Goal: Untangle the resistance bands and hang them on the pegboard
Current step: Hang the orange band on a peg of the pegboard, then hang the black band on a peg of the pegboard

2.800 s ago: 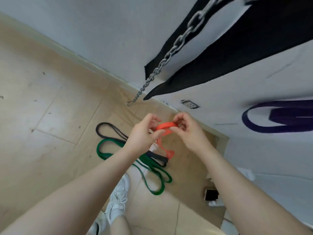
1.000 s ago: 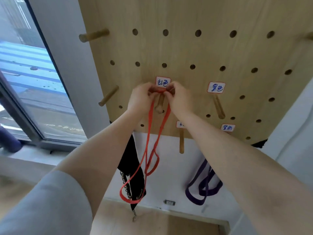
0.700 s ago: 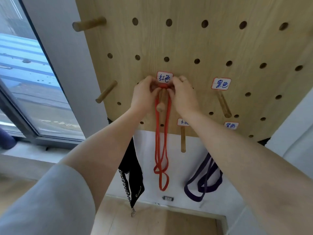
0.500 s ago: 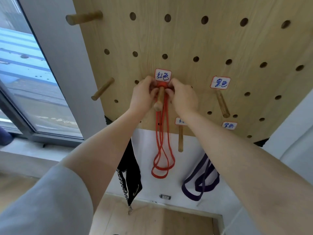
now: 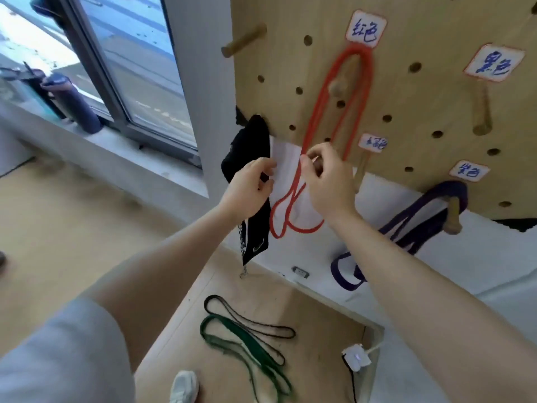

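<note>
The red band point(image 5: 358, 91) hangs doubled over a wooden peg point(image 5: 338, 86) on the pegboard point(image 5: 430, 21), under a handwritten label. Its lower loops dangle against the white wall. My right hand point(image 5: 327, 181) is at the band's lower part, thumb and forefinger pinching one strand. My left hand point(image 5: 250, 189) hovers just left of it with loosely curled fingers, holding nothing. A purple band point(image 5: 418, 219) hangs on a lower right peg. A green band point(image 5: 247, 344) and a thin black band point(image 5: 247, 317) lie crossed on the floor below.
A black strap with a chain point(image 5: 255, 228) hangs at the board's lower left, behind my left hand. Bare pegs stick out at the upper left and right of the board. A window and sill with a dark bottle point(image 5: 74, 103) are at left. A white plug point(image 5: 356, 357) lies on the floor.
The red band went over the peg and now hangs there. Both hands dropped from the peg to the band's lower part. The view tilted down, so the floor bands show again.
</note>
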{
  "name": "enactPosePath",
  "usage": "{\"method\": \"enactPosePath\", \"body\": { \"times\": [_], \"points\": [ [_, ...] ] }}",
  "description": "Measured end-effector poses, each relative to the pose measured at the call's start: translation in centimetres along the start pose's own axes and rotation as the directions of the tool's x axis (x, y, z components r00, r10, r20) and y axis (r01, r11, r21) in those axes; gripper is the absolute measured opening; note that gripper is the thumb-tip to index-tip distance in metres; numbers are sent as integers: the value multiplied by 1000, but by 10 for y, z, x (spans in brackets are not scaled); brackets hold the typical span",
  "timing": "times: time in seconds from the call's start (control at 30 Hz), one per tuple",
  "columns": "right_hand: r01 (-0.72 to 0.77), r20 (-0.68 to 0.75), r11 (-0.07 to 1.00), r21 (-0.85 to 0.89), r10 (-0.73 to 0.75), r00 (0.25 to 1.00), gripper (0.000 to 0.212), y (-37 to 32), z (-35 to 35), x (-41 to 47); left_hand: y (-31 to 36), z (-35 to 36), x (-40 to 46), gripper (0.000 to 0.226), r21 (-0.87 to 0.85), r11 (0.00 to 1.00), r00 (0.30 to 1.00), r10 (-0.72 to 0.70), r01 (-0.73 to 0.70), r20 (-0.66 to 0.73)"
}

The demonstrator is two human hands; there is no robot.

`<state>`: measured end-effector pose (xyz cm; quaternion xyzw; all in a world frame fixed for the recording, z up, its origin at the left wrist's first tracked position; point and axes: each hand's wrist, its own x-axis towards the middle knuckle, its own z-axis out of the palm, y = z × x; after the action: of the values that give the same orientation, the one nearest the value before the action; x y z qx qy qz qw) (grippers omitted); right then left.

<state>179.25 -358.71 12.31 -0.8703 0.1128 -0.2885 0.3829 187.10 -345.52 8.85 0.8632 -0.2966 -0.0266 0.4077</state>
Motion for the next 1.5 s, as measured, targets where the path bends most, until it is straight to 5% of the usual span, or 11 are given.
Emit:
{"method": "enactPosePath", "body": {
  "times": [0.17,0.27,0.53,0.83,1.03,1.2,1.4,1.5],
  "points": [
    [6,474,999,-43,15,880,20,-19,83,-51,-95,-23,-72,32,8,946,945,-325,325,47],
    [-76,616,993,-94,118,779,22,-26,142,-76,-164,-46,-103,30,37,897,895,-442,441,65],
    [-381,613,849,-367,529,587,21,12,317,-131,-326,-69,-147,30,79,782,758,-619,618,205],
    [-402,566,691,-600,723,397,19,192,471,-215,-503,77,-185,29,113,687,607,-697,718,383],
    [-309,625,736,-602,675,391,27,362,605,-302,-657,245,-219,32,139,606,521,-761,783,386],
    [-213,490,711,-670,639,593,41,466,677,-351,-735,365,-237,38,84,543,495,-810,835,314],
    [-189,545,739,-647,622,562,26,518,702,-363,-756,426,-228,17,-80,460,466,-864,884,190],
    [-263,570,775,-575,610,551,17,493,681,-349,-739,414,-218,11,-149,384,410,-880,911,239]
  ]
}}
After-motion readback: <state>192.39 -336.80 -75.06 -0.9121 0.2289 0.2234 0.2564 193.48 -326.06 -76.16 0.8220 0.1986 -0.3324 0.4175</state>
